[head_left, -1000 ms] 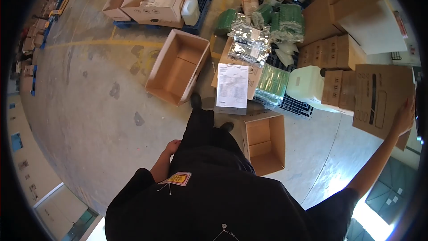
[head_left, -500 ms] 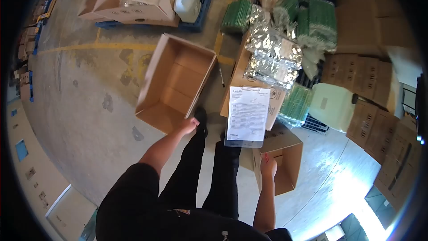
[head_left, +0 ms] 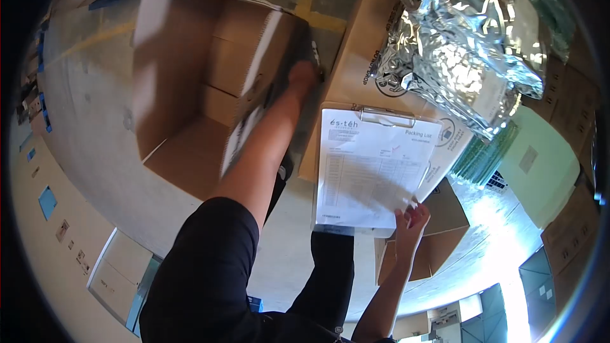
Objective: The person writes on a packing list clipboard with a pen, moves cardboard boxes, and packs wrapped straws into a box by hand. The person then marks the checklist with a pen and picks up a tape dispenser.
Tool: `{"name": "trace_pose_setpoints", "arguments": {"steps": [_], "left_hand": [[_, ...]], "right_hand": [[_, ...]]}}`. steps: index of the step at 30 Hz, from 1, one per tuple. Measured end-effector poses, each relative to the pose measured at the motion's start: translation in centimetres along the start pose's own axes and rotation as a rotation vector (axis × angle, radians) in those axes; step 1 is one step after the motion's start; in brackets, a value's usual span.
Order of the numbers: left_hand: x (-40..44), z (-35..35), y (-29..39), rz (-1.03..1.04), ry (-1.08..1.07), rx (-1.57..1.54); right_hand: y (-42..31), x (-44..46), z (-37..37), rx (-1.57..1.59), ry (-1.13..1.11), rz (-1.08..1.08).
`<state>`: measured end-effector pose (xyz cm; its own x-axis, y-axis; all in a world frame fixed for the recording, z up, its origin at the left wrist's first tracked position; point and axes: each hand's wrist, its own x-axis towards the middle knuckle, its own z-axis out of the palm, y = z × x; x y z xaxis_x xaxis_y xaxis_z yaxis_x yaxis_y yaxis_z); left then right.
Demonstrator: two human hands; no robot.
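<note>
My left hand (head_left: 304, 76) reaches down between the large open carton and the box that carries the clipboard. It is in shadow beside a slim black-and-white marker (head_left: 316, 54) on the floor; its fingers are hard to see, so I cannot tell whether they grip it. At the lower right corner of the clipboard (head_left: 346, 230) is my right hand (head_left: 412, 219), its fingers curled around something small that I cannot make out. A printed packing list (head_left: 372, 171) lies under the clipboard's metal clip, with a red tick near its top.
The open carton (head_left: 219, 63) stands at left. Shiny silver packets (head_left: 457, 51) lie on a printed cardboard box (head_left: 356, 70). Green bundled items (head_left: 486, 152) and a pale green jug (head_left: 540, 165) are at right. A smaller open box (head_left: 438, 248) sits below the clipboard.
My view has come lower and closer to the boxes. My left hand has moved from the carton's near edge to beside the marker. My right hand has moved from the small box to the clipboard's corner.
</note>
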<state>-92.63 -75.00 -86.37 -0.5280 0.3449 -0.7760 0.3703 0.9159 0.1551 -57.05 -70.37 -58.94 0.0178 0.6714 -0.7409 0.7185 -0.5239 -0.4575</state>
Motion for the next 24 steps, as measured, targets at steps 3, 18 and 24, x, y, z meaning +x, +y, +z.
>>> {"name": "trace_pose_setpoints", "arguments": {"steps": [3, 18, 24], "left_hand": [[5.4, 4.1, -1.3, -0.031, 0.01, -0.026], [2.7, 6.3, -2.3, 0.226, 0.296, -0.426], [-2.6, 8.9, -11.4, 0.334, 0.221, 0.151]], "right_hand": [[1.2, 0.8, 0.2, -0.1, 0.022, -0.083], [1.8, 1.5, -0.3, -0.05, 0.016, -0.048], [-0.8, 0.9, -2.3, -0.115, -0.175, 0.024]]}}
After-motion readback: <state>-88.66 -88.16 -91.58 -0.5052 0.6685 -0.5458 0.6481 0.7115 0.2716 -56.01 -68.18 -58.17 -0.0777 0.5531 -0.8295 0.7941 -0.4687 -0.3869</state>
